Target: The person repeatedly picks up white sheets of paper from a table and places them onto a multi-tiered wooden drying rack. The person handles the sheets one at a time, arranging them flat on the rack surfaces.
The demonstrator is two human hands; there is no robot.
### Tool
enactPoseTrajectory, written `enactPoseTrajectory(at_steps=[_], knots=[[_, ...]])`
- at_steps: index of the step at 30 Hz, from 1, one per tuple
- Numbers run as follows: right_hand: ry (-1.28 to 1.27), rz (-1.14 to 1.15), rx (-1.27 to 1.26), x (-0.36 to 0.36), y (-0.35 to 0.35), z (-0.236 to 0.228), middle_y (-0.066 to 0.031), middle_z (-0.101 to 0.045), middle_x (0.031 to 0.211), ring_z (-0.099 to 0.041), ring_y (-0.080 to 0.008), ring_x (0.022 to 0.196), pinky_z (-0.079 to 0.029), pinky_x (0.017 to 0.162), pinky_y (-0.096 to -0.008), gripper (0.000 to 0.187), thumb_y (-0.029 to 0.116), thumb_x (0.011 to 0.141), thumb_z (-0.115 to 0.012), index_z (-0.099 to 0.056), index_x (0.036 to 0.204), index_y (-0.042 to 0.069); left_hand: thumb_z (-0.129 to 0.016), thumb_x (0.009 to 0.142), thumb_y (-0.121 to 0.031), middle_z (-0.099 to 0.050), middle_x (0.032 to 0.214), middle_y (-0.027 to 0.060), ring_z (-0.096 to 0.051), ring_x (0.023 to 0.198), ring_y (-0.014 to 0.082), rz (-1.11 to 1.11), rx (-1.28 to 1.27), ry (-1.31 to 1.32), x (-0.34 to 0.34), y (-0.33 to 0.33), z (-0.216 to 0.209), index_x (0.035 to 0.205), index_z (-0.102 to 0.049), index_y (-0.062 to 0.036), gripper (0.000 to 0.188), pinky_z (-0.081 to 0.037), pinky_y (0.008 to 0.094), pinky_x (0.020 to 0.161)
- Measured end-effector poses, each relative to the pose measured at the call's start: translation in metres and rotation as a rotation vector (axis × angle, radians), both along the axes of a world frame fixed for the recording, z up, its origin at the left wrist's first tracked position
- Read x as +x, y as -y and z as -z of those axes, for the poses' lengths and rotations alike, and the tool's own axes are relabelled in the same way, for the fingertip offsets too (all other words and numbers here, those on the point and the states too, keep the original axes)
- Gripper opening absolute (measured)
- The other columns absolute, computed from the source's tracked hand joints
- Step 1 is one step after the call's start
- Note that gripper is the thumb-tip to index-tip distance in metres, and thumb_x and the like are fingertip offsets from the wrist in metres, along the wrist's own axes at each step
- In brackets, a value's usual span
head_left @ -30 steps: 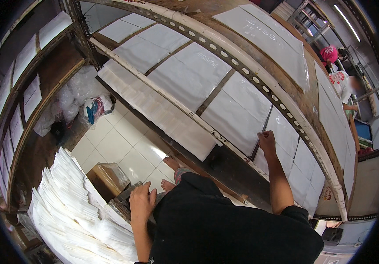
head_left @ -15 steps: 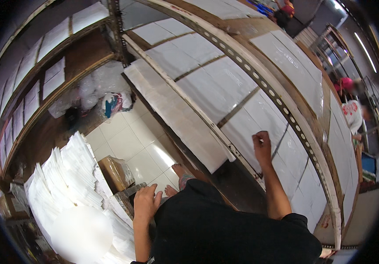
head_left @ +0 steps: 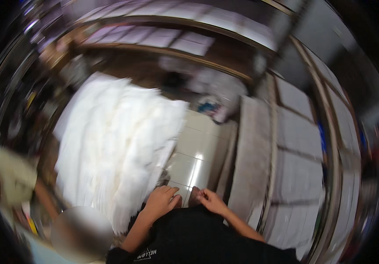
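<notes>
My left hand (head_left: 159, 203) is in front of my black shirt, at the near right corner of a big pile of white sheets (head_left: 114, 141). Its fingers are stretched forward and apart, with nothing seen in them. My right hand (head_left: 211, 201) is a short way to the right, above the tiled floor (head_left: 194, 154). The fingers there are bent in, and no object shows in them. The sheets lie in overlapping, slightly blurred rows.
Racks of flat white panels (head_left: 299, 136) run along the right, with a long pale board (head_left: 251, 149) beside them. Shelves (head_left: 189, 22) with white sheets cross the back, above clear plastic bags (head_left: 224, 88). At the lower left, another person's arm (head_left: 44, 196) reaches toward the pile.
My view has swung left, bringing the white pile to the middle left and the racks to the right. My right hand has come off the rack side to near my left hand.
</notes>
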State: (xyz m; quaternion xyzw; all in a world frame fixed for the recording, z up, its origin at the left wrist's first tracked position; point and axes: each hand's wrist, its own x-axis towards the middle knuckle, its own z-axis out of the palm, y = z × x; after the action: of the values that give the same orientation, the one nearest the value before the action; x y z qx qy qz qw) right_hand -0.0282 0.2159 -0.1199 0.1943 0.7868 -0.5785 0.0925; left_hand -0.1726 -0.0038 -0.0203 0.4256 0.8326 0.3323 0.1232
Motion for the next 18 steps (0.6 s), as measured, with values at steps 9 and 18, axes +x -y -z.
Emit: enactPoseTrajectory(at_steps=[9, 18], knots=[[-0.031, -0.361, 0.013, -0.054, -0.065, 0.031, -0.0066, -0.065, 0.091, -0.06, -0.0147, 0.08, -0.049, 0.075, -0.0302, 0.021, 0.019, 0.094, -0.064, -0.062, 0.106, 0.002, -0.066, 0.087, -0.018, -0.062, 0.086, 0.0117, -0.062, 0.082, 0.0319, -0.689, 0.095, -0.191, 0.008, 0.04, -0.023, 0.098, -0.066, -0.0043, 0.018, -0.051, 0.0414, 0.074], [-0.016, -0.288, -0.076, -0.148, -0.12, -0.005, -0.0011, -0.058, 0.083, -0.054, -0.0084, 0.073, -0.045, 0.062, -0.0235, 0.016, 0.016, 0.095, -0.061, -0.058, 0.105, 0.003, -0.066, 0.087, -0.015, -0.061, 0.086, 0.0124, -0.062, 0.08, 0.0314, -0.971, 0.169, -0.198, 0.028, 0.023, -0.037, 0.099, -0.066, -0.003, 0.017, -0.051, 0.0409, 0.07]])
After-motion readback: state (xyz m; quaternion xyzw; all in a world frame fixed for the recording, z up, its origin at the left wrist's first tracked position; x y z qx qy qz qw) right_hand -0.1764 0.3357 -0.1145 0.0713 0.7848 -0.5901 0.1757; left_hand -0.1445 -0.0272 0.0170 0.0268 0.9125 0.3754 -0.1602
